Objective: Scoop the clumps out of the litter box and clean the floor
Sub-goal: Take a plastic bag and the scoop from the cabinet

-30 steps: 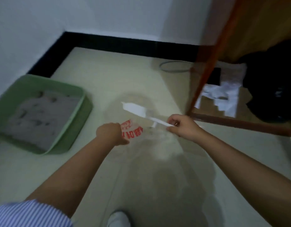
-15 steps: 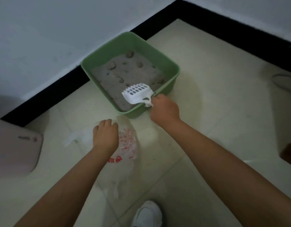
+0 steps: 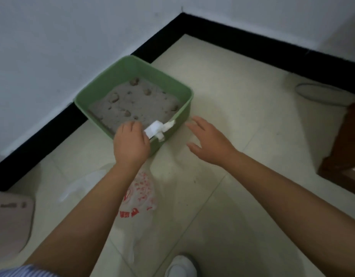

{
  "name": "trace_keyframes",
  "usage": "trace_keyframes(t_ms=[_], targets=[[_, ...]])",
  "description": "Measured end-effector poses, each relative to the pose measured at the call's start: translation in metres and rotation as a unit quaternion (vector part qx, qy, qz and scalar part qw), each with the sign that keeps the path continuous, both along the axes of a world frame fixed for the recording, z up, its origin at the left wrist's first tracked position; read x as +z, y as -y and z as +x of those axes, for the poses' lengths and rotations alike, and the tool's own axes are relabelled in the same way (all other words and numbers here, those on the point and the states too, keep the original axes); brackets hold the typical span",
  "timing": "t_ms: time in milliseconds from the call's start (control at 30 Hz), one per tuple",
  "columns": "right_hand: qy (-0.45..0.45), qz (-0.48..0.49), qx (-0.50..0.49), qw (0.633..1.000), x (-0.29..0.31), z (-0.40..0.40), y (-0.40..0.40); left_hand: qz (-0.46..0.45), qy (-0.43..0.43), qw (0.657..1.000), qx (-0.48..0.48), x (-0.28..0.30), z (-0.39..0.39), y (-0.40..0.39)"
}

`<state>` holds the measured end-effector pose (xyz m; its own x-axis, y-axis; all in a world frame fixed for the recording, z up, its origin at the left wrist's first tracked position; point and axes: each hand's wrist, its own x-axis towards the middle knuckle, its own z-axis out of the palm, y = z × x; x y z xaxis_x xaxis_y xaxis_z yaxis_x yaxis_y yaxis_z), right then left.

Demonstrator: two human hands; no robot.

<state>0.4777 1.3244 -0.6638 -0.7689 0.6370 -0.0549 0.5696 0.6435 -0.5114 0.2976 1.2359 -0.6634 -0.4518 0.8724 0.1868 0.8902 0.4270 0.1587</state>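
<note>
Left hand curled — right hand spread

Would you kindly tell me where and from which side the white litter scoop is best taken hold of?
By its narrow end, I would judge. The scoop lies across the litter box's near rim, broad end against the left hand, thin end pointing right, so the open right hand could come in from the right, above the rim.

scoop passed to left hand, right hand freed, bag dropped
</note>
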Motion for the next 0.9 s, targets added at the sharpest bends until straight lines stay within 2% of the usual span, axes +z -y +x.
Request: trace_keyframes(t_ms=[100, 200, 367, 467, 633, 733, 800, 900], targets=[[0.04, 0.006, -0.059, 0.997, -0.007, 0.05, -0.005, 0.015, -0.051, 0.992, -0.117, 0.008, 0.031, -0.025], [0.087, 0.026, -0.15, 0.985, -0.007, 0.112, -0.007, 0.041, -0.08, 0.962, -0.256, 0.007, 0.087, -0.056], [0.095, 0.086, -0.3, 0.945, 0.009, 0.225, 0.007, -0.006, -0.101, 0.881, -0.462, -0.001, 0.223, -0.089], [0.114, 0.076, -0.409, 0.902, 0.027, 0.297, 0.039, 0.013, -0.124, 0.823, -0.554, -0.003, 0.309, -0.1], [0.142, 0.105, -0.594, 0.785, 0.038, 0.42, 0.128, 0.021, -0.115, 0.734, -0.669, 0.012, 0.446, -0.085], [0.155, 0.121, -0.672, 0.714, 0.061, 0.467, 0.186, 0.04, -0.093, 0.683, -0.724, 0.028, 0.513, -0.058], [0.14, 0.19, -0.718, 0.654, 0.083, 0.489, 0.22, 0.063, -0.063, 0.656, -0.749, 0.047, 0.552, -0.038], [0.124, 0.377, -0.725, 0.562, 0.126, 0.509, 0.257, 0.129, -0.001, 0.597, -0.792, 0.093, 0.603, -0.009]])
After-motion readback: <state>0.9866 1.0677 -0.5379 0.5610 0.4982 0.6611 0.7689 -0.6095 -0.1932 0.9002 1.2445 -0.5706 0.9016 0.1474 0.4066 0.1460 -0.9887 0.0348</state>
